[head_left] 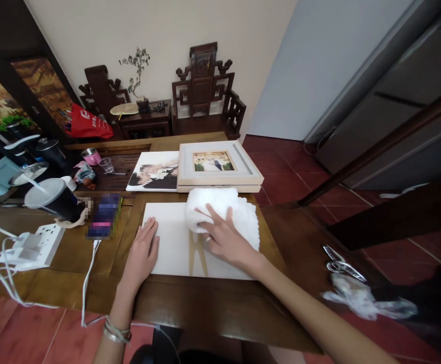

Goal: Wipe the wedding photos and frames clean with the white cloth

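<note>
A flat white panel [169, 242] with gold-coloured slanting marks lies on the wooden table in front of me. My left hand [142, 250] rests flat along its left edge, fingers stretched out and holding nothing. Over the panel's upper right part, my right hand [220, 235] grips a fluffy white cloth [246, 217] from above, with its fingers spread and pressed into the pile. The cloth is bunched and hides that part of the panel. Just behind it are a light framed picture [222, 177] and a white photo print [155, 172].
On the left are a power strip [49, 242] with white cables, a phone [104, 217] on a charging lead and a dark lidded cup [53, 199] with a straw. Scissors [343, 265] and crumpled clear plastic [364, 298] lie at right. Carved chairs [203, 81] stand behind the table.
</note>
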A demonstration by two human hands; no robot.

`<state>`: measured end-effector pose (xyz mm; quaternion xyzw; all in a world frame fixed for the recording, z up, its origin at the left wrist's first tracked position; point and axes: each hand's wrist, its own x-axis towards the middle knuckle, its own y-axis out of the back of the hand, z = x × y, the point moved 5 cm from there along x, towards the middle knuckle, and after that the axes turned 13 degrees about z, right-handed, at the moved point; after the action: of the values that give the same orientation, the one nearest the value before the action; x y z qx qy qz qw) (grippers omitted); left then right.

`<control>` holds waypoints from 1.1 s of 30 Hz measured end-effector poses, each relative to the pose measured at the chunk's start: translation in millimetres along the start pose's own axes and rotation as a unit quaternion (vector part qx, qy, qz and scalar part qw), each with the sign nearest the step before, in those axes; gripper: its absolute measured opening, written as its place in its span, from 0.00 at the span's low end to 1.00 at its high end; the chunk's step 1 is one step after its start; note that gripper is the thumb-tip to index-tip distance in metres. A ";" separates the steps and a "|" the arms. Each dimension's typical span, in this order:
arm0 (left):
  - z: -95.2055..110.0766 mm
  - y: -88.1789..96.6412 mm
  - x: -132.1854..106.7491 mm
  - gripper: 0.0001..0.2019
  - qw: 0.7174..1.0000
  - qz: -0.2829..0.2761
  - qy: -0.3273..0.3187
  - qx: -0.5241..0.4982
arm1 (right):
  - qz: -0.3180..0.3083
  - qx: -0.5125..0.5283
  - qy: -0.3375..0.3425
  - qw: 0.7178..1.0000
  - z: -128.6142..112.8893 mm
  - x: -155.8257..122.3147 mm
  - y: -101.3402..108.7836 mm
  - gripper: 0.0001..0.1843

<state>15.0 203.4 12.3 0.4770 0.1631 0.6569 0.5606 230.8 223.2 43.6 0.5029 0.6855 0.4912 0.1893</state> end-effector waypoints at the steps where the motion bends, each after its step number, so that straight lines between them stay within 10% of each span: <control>1: -0.1 -0.1 -0.1 0.21 1.000 0.001 0.000 0.000 | 0.007 -0.005 0.003 1.000 -3.7 -1.9 -3.4 0.23; 12: -0.6 -1.6 -0.2 0.22 1.000 0.001 -0.003 0.000 | -0.083 0.031 0.063 0.994 -55.3 -90.0 4.8 0.23; 24: -0.3 -0.1 -0.5 0.21 1.000 0.004 -0.002 -0.006 | -0.033 -0.005 0.018 0.999 -22.6 16.5 -7.6 0.23; 33: -3.6 -3.3 -1.4 0.22 1.000 -0.002 -0.003 0.001 | -0.075 0.011 0.075 0.994 -77.5 -78.9 -31.1 0.20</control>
<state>13.8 204.4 7.5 0.4787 0.1633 0.6542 0.5623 190.2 116.3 32.8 0.4135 0.7390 0.5046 0.1683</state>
